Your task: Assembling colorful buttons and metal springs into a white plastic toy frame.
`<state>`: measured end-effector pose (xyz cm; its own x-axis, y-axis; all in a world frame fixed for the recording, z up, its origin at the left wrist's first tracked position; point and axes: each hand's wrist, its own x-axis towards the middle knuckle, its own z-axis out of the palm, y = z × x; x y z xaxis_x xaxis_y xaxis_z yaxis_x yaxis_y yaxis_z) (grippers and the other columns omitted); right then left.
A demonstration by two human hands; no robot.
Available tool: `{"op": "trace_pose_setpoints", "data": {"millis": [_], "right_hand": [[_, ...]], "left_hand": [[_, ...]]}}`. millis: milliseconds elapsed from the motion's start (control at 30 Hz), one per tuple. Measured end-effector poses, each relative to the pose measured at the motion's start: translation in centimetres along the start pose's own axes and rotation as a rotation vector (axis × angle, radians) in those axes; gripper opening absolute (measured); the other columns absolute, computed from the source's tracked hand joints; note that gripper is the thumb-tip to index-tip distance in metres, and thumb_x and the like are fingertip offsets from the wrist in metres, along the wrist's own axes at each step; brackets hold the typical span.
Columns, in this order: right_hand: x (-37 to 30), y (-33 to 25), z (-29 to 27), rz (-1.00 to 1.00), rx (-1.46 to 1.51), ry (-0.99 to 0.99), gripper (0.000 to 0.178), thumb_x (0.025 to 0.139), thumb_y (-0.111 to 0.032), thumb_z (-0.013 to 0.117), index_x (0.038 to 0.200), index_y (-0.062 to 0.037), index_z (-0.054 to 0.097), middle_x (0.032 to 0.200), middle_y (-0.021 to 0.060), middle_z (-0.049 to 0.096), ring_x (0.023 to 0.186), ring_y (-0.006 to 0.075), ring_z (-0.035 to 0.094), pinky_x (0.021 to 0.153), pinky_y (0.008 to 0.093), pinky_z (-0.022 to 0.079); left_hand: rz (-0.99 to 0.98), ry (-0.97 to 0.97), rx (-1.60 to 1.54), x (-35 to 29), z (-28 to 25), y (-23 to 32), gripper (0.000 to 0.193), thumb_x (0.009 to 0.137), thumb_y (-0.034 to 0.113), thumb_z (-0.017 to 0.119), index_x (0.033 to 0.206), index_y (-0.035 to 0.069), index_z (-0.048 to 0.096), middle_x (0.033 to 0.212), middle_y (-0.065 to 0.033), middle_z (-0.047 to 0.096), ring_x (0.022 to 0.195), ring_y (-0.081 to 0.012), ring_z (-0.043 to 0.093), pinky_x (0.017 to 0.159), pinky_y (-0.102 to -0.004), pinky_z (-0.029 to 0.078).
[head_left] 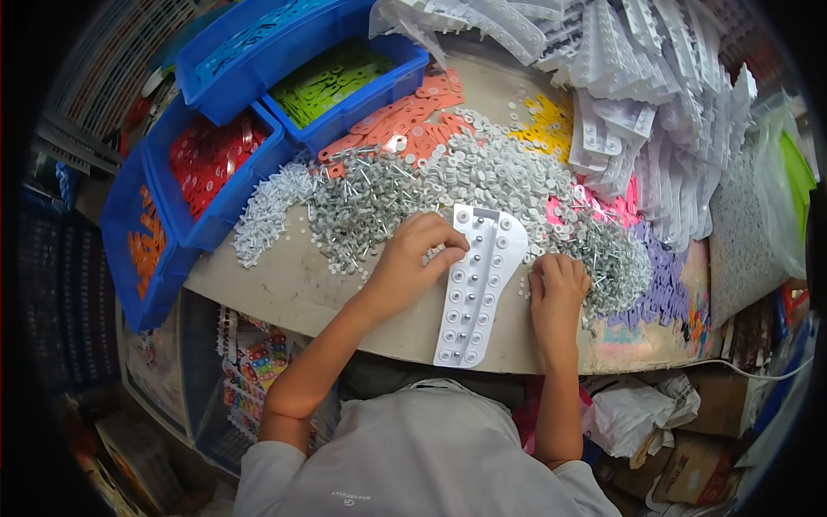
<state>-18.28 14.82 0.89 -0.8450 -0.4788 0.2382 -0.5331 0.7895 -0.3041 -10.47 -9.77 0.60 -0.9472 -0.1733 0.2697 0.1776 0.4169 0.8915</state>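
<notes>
The left hand (419,261) curled over the left edge of one white panel (472,289) on the table (284,289); the right hand (560,289) curled beside it, both grips unclear. Four blue bins (362,108) stood leftward.

L hand (418,263): too small to tell if it pinched anything. R hand (560,289): underside was hidden. Well past R hand, white strips (633,73) got cut by top edge; past L, blue bin (220,99) ditto.
</notes>
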Motion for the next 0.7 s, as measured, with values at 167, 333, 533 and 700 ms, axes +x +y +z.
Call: {"op": "trace_pose_setpoints", "data": {"millis": [167, 333, 533, 700], "right_hand": [[0.4, -1.7, -0.7, 0.094, 0.305, 0.088, 0.013, 0.089, -0.001, 0.067, 0.102, -0.0024, 0.064, 0.094, 0.0112, 0.064, 0.095, 0.0306, 0.058, 0.088, 0.0419, 0.043], [0.7, -1.8, -0.5, 0.065, 0.208, 0.096, 0.011, 0.093, -0.001, 0.062, 0.104, -0.0022, 0.063, 0.090, 0.0124, 0.065, 0.088, 0.0290, 0.060, 0.083, 0.0399, 0.047], [0.1, 0.0, -0.8, 0.294, 0.381, -0.036, 0.009, 0.099, -0.001, 0.055, 0.107, -0.0018, 0.060, 0.073, 0.0100, 0.065, 0.061, 0.0187, 0.060, 0.060, 0.0336, 0.047], [0.0, -0.2, -1.6, 0.477, 0.387, -0.160, 0.009, 0.097, 0.000, 0.055, 0.105, -0.0011, 0.057, 0.079, 0.0175, 0.063, 0.071, 0.0342, 0.060, 0.071, 0.0437, 0.049]], "left_hand": [[0.024, -0.028, 0.126, -0.5, 1.9, -1.3, 0.008, 0.088, 0.009, 0.073, 0.095, 0.004, 0.073, 0.095, -0.0078, 0.065, 0.095, -0.0243, 0.060, 0.084, -0.0348, 0.048], [-0.041, 0.055, 0.147, -0.6, 2.6, -1.3, 0.011, 0.087, 0.008, 0.074, 0.095, 0.002, 0.072, 0.085, -0.0067, 0.064, 0.077, -0.0203, 0.061, 0.070, -0.0335, 0.049], [-0.106, 0.086, 0.048, -0.5, 2.9, -1.1, 0.009, 0.088, 0.006, 0.073, 0.095, 0.000, 0.071, 0.082, -0.0056, 0.064, 0.068, -0.0138, 0.059, 0.063, -0.0284, 0.048], [-0.180, 0.060, -0.029, -0.6, 2.5, -1.0, 0.010, 0.088, 0.005, 0.073, 0.096, 0.000, 0.070, 0.084, -0.0053, 0.064, 0.070, -0.0130, 0.060, 0.065, -0.0276, 0.049]]}}
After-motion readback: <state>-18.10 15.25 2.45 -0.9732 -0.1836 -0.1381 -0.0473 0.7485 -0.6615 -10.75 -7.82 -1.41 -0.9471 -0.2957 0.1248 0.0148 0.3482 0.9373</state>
